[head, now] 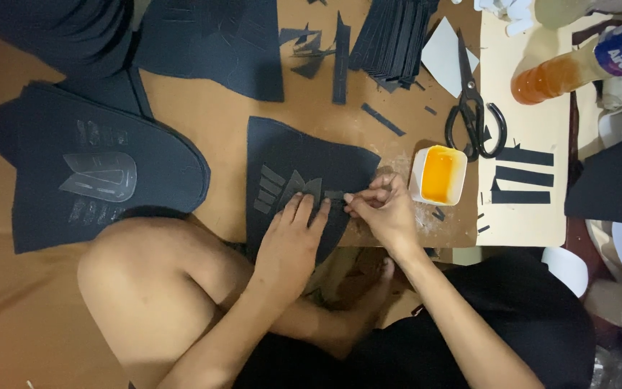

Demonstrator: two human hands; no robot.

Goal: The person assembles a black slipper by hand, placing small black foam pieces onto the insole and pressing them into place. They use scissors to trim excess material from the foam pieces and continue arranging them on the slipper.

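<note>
Left hand (293,241) flat, fingers spread, pressing the dark panel (289,162) at the board's near edge. Right hand (383,212) pinches a small dark strip (334,195) onto the panel beside grey stripes already in place. Step judged: sticking trim. Next move calls for squaring the strip, then pressing. Glue tub (438,175) just right; scissors (473,108) and cut strips (523,176) beyond.

2 hands are at work: the left hand (291,241) and the right hand (383,210). 1 pair of black scissors (471,108) lies far right, near 1 white tub of yellow glue (438,175). 3 black strips (523,175) rest on 1 cream sheet (523,86). 1 bottle of orange liquid (566,68) lies far right. 1 stack of dark printed pieces (98,169) sits left.
</note>
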